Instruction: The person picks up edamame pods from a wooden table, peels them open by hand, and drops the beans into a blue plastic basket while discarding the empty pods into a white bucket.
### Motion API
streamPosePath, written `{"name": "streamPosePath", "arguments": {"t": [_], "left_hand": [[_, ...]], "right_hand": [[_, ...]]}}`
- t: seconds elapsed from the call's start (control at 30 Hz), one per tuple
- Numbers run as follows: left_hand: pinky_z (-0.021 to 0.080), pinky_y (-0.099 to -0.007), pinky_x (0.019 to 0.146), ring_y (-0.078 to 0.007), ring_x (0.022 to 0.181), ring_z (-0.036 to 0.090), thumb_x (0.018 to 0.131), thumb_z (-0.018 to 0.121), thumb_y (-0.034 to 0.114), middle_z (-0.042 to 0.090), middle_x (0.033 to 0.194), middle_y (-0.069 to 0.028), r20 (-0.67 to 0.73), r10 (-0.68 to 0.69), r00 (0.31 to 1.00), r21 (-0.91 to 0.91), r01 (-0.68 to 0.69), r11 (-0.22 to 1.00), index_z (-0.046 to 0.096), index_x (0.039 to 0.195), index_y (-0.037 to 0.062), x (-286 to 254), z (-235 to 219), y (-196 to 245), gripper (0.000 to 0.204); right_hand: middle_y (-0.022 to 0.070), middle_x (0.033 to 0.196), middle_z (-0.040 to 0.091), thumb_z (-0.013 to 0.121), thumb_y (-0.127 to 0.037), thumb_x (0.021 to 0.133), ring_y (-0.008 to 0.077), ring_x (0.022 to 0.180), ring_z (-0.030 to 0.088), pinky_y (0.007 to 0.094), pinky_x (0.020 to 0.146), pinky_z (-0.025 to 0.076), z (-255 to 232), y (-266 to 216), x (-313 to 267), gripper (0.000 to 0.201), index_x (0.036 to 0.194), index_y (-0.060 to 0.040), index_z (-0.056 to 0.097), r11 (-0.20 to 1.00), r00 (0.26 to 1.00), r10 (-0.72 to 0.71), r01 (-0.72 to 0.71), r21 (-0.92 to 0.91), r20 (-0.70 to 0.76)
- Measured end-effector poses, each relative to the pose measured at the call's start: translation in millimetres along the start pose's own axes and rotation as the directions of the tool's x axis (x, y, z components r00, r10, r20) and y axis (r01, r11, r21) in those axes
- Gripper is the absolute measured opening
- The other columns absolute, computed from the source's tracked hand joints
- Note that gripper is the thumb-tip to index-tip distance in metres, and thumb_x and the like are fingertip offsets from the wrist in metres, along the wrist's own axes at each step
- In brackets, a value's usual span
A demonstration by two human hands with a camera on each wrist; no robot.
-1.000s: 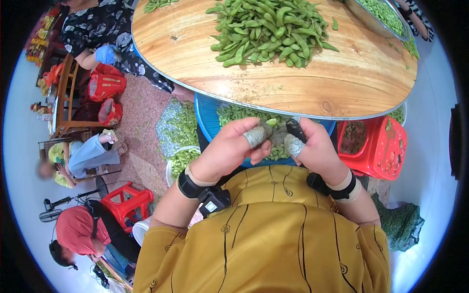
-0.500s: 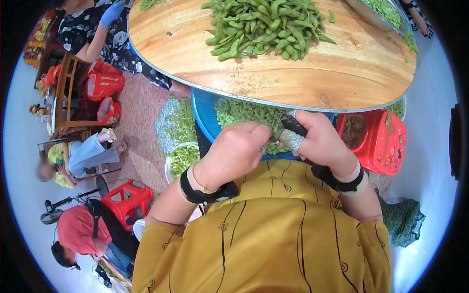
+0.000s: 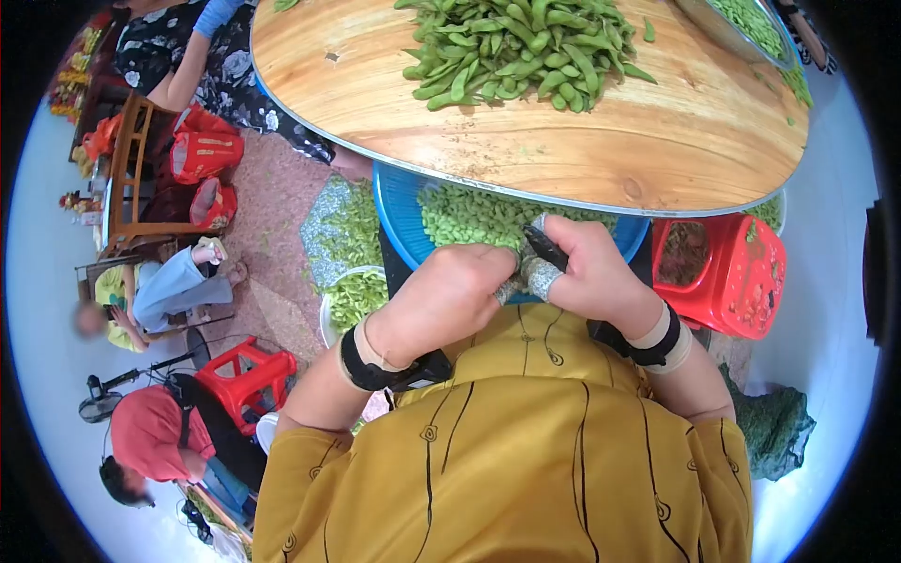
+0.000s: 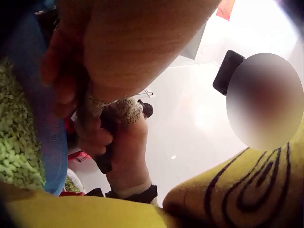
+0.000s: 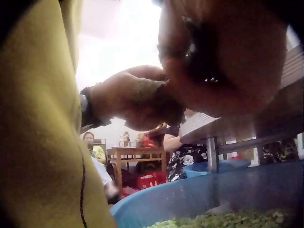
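Both of my hands meet over the near edge of a blue basin point(image 3: 402, 230) holding green shelled beans point(image 3: 469, 218). My left hand point(image 3: 448, 289) has its back up and fingers curled inward at the right hand; its fingertips, and anything between them, are hidden. A pale speckled wrap point(image 3: 508, 290) shows on its thumb. My right hand point(image 3: 601, 274) grips a short black object point(image 3: 545, 247) between thumb and forefinger, its kind unclear. Around the right thumb goes a silvery speckled wrap point(image 3: 541, 276). In the left wrist view the beans point(image 4: 14, 156) lie beside the joined hands.
Ahead, a wooden tabletop point(image 3: 375, 113) carries a heap of edamame pods point(image 3: 526, 56) and a metal bowl point(image 3: 741, 38). A red stool point(image 3: 751, 281) stands right, a white bucket of green pods point(image 3: 357, 305) left. Other people sit at the left.
My left hand has rolled over, back upward, covering the green pod that showed between the hands. The right hand has shifted slightly left and the black object has tilted.
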State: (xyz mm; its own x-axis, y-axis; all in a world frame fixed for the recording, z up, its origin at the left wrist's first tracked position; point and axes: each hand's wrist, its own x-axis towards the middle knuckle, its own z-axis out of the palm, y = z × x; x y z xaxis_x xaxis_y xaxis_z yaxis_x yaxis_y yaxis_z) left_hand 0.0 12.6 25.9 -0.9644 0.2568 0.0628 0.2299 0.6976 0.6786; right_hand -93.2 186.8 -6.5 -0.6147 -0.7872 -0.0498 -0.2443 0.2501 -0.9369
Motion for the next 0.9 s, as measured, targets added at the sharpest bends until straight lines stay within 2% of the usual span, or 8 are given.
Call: {"name": "streamPosePath", "arguments": {"t": [0.27, 0.43, 0.53, 0.63, 0.67, 0.77, 0.83, 0.9], "left_hand": [[0.046, -0.0461, 0.062, -0.0409, 0.072, 0.056, 0.07, 0.057, -0.001, 0.054, 0.073, -0.02, -0.038, -0.138, 0.99, -0.005, 0.137, 0.99, 0.051, 0.08, -0.0008, -1.6, 2.6, 5.4, 0.012], [0.047, -0.0464, 0.061, -0.0413, 0.071, 0.058, 0.076, 0.06, 0.004, 0.055, 0.07, -0.0207, -0.084, -0.18, 0.98, -0.023, 0.178, 0.984, 0.053, 0.078, -0.0004, -11.4, -10.2, 2.0, 0.009], [0.051, -0.0428, 0.058, -0.0334, 0.063, 0.063, 0.076, 0.062, 0.015, 0.062, 0.068, -0.0154, 0.152, -0.512, 0.846, 0.598, 0.333, 0.729, 0.064, 0.073, 0.0044, -47.6, -26.8, -18.7, 0.011], [0.051, -0.0421, 0.057, -0.0326, 0.061, 0.064, 0.076, 0.063, 0.019, 0.062, 0.067, -0.0141, 0.197, -0.635, 0.746, 0.759, 0.293, 0.581, 0.065, 0.072, 0.005, -60.2, -41.8, -26.5, 0.014], [0.051, -0.0422, 0.059, -0.0328, 0.065, 0.063, 0.075, 0.066, 0.019, 0.062, 0.07, -0.0148, 0.117, -0.584, 0.804, 0.702, 0.349, 0.621, 0.064, 0.074, 0.0048, -53.3, -45.9, -23.9, 0.014], [0.05, -0.0414, 0.062, -0.0321, 0.071, 0.063, 0.073, 0.069, 0.018, 0.063, 0.078, -0.0144, -0.271, -0.288, 0.918, 0.48, 0.389, 0.786, 0.061, 0.085, 0.004, -7.9, -54.7, -3.9, 0.02], [0.05, -0.042, 0.062, -0.0329, 0.07, 0.062, 0.073, 0.069, 0.015, 0.061, 0.078, -0.0138, -0.536, -0.028, 0.844, 0.453, 0.316, 0.834, 0.058, 0.091, 0.0042, 27.4, -51.4, -1.1, 0.024], [0.05, -0.0423, 0.062, -0.0336, 0.071, 0.061, 0.072, 0.068, 0.013, 0.06, 0.077, -0.0138, -0.558, -0.019, 0.83, 0.501, 0.355, 0.789, 0.057, 0.092, 0.005, 53.7, -51.0, -5.4, 0.023]], "right_hand": [[0.0195, 0.062, 0.05, 0.061, -0.01, 0.068, 0.0309, 0.054, 0.048, 0.0352, 0.054, 0.042, 11.9, 9.1, 3.0, 0.02, 0.081, 0.0015, 0.051, 0.999, 0.99, 0.0, 0.007, 0.052, -0.138], [0.0189, 0.067, 0.054, 0.061, -0.009, 0.073, 0.0321, 0.06, 0.052, 0.0362, 0.058, 0.044, 8.1, 3.7, -2.0, 0.017, 0.085, 0.0019, 0.056, 0.972, 0.993, 0.107, -0.092, 0.218, -0.055], [0.0188, 0.073, 0.058, 0.061, -0.009, 0.074, 0.0348, 0.064, 0.055, 0.0387, 0.06, 0.045, 0.4, 3.3, -3.7, 0.015, 0.085, 0.0011, 0.058, 0.997, 0.998, 0.064, -0.065, 0.03, 0.022], [0.0191, 0.077, 0.06, 0.06, -0.009, 0.073, 0.0382, 0.069, 0.057, 0.0419, 0.062, 0.047, 7.0, 17.5, -2.6, 0.014, 0.084, -0.0001, 0.059, 0.981, 0.993, -0.121, 0.122, -0.149, 0.013], [0.0192, 0.077, 0.06, 0.06, -0.009, 0.073, 0.0399, 0.072, 0.058, 0.0435, 0.064, 0.047, 9.8, 19.9, -1.8, 0.014, 0.083, -0.0007, 0.059, 0.954, 0.969, -0.243, 0.23, -0.191, -0.049], [0.0207, 0.074, 0.058, 0.058, -0.009, 0.071, 0.0415, 0.071, 0.057, 0.0467, 0.065, 0.046, 5.2, 6.1, -2.0, 0.013, 0.08, 0.0, 0.056, 0.955, 0.996, -0.069, 0.083, -0.284, 0.057], [0.0213, 0.074, 0.057, 0.058, -0.01, 0.072, 0.0416, 0.071, 0.056, 0.0472, 0.065, 0.046, 3.8, 2.0, -5.6, 0.013, 0.079, 0.0003, 0.055, 0.949, 0.996, -0.035, 0.057, -0.309, 0.078], [0.0222, 0.074, 0.057, 0.058, -0.011, 0.072, 0.0418, 0.07, 0.056, 0.0478, 0.064, 0.046, 0.5, 1.4, -11.1, 0.014, 0.08, 0.0007, 0.054, 0.94, 0.998, -0.043, 0.058, -0.336, 0.053]]}}
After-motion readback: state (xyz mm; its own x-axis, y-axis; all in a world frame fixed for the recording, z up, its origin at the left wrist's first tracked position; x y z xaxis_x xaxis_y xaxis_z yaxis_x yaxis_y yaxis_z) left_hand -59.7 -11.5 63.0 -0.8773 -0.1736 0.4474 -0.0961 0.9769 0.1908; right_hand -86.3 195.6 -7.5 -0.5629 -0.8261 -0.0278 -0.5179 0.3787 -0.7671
